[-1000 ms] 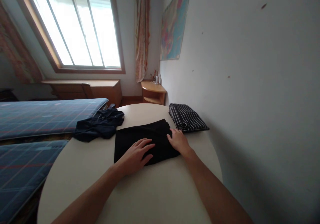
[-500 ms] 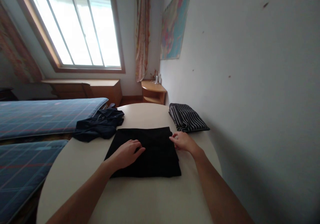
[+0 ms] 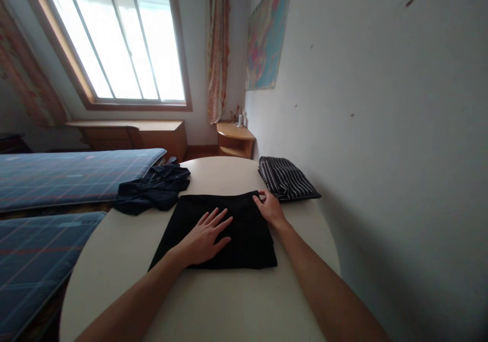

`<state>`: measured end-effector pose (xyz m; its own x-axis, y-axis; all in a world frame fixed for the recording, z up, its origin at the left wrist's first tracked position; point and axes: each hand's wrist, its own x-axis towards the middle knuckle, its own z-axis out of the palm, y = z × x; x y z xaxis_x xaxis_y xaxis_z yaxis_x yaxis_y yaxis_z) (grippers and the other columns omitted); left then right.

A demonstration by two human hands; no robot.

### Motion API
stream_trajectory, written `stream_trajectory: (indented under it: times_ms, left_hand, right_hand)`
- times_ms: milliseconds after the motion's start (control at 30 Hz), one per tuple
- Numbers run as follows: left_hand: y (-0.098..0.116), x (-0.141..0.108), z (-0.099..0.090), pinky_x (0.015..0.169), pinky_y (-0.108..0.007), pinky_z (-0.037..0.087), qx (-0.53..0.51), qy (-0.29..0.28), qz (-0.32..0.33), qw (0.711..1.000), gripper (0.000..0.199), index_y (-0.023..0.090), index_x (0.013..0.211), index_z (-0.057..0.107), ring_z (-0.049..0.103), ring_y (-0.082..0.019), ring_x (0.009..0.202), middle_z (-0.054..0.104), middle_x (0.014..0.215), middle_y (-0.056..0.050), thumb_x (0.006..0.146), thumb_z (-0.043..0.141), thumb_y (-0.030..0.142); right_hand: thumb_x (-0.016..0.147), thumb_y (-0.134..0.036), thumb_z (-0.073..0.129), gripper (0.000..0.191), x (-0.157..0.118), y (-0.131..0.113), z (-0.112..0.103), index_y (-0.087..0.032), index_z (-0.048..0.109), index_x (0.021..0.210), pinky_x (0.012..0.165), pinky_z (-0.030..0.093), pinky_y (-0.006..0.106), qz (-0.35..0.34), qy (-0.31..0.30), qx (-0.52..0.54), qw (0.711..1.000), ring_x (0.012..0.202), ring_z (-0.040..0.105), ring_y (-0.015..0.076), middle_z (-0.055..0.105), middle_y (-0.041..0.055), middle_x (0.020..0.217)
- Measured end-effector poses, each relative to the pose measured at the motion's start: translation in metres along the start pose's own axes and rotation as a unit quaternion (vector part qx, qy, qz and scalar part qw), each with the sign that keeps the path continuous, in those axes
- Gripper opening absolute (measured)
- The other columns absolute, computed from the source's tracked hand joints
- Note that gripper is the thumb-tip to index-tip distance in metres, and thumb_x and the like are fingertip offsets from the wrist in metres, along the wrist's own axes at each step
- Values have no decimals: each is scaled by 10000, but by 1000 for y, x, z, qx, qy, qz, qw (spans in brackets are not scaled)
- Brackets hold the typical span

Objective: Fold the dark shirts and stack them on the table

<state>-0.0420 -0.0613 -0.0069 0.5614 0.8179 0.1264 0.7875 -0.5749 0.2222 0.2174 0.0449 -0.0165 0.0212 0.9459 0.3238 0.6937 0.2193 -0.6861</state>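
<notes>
A folded black garment (image 3: 238,240) lies flat on the round white table (image 3: 229,301); its exact kind does not show. Flat on its middle rests my left hand (image 3: 208,238), fingers spread. At the garment's far right corner, my right hand (image 3: 270,207) has its thumb on top and its fingers curled round the edge, pinching the cloth. Just beyond that hand is a folded black-and-white striped garment (image 3: 287,179). A crumpled dark navy garment (image 3: 152,192) lies at the table's left far edge.
Two blue plaid mattresses (image 3: 76,177) lie left of the table. A white wall (image 3: 400,154) runs close along the right side. Farther back stand a wooden desk (image 3: 160,126) below the window and a small corner shelf (image 3: 235,132).
My left hand has opened from curled to spread and shifted slightly right on the black garment. My right hand has moved up and left onto the garment's far right corner.
</notes>
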Motion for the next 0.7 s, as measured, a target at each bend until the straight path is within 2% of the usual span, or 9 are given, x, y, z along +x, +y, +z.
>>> stream_trajectory:
  times_ms: [133,233,367,433,500,567,600,633,700]
  left_hand:
    - [1,-1,-1,1199,-539,159,-2,-3,6,1000,599,355,1541,288,129,-303,1508,166,1644,-49,992,406,563]
    - [0,-1,-1,1199,-541,155,-4,-1,8,1000,608,359,1544,276,120,-308,1508,141,1648,-53,990,411,569]
    - [0,-1,-1,1199,-542,154,-7,-6,6,1000,615,362,1548,260,114,-305,1509,149,1647,-56,990,405,574]
    - [1,-1,-3,1198,-542,155,-7,-10,4,1000,617,359,1549,259,124,-302,1508,158,1645,-62,989,401,576]
    - [1,-1,-3,1197,-542,158,-6,-10,2,1000,617,356,1546,271,133,-304,1507,172,1642,-62,986,415,570]
    - [2,-1,-2,1198,-538,160,-5,-6,4,1000,617,353,1542,286,146,-304,1506,189,1640,-59,981,432,562]
    - [2,-1,-1,1199,-533,162,-5,-2,5,1000,626,347,1544,282,154,-301,1505,198,1638,-61,977,437,564]
    - [2,0,0,1200,-525,167,-5,2,4,1000,639,337,1548,275,162,-296,1504,208,1635,-63,975,436,570]
    - [-1,1,4,1199,-510,181,0,13,-8,1000,658,310,1553,270,177,-287,1502,237,1627,-69,975,412,589]
  right_hand:
    - [871,-383,569,215,4,0,3,-185,575,957,918,475,322,-33,35,57,997,990,656,213,696,89,981]
    - [864,-355,563,191,5,2,1,-198,544,971,866,499,325,-25,56,75,995,911,662,206,685,80,961]
    - [887,-274,506,165,5,1,-5,-179,570,1005,824,516,322,-10,33,55,998,823,662,193,678,87,965]
    - [891,-232,480,190,2,-5,-8,-166,607,1016,922,489,345,-49,35,12,998,939,651,208,673,110,1030]
    - [911,-231,463,247,-4,-17,-9,-165,637,1074,1060,402,374,-118,40,-31,992,1136,587,221,649,128,1166]
    - [941,-287,470,318,-13,-31,-6,-190,630,1198,1150,296,392,-183,9,-56,981,1299,478,217,594,112,1323]
    - [948,-331,485,363,-18,-37,-4,-208,608,1266,1172,257,401,-205,-27,-65,976,1348,432,216,564,97,1384]
    - [952,-384,495,412,-23,-42,-1,-230,581,1324,1189,214,419,-216,-74,-80,970,1393,380,223,526,83,1441]
    - [956,-493,482,501,-30,-46,5,-262,534,1397,1206,125,475,-196,-156,-120,961,1454,290,254,447,72,1522]
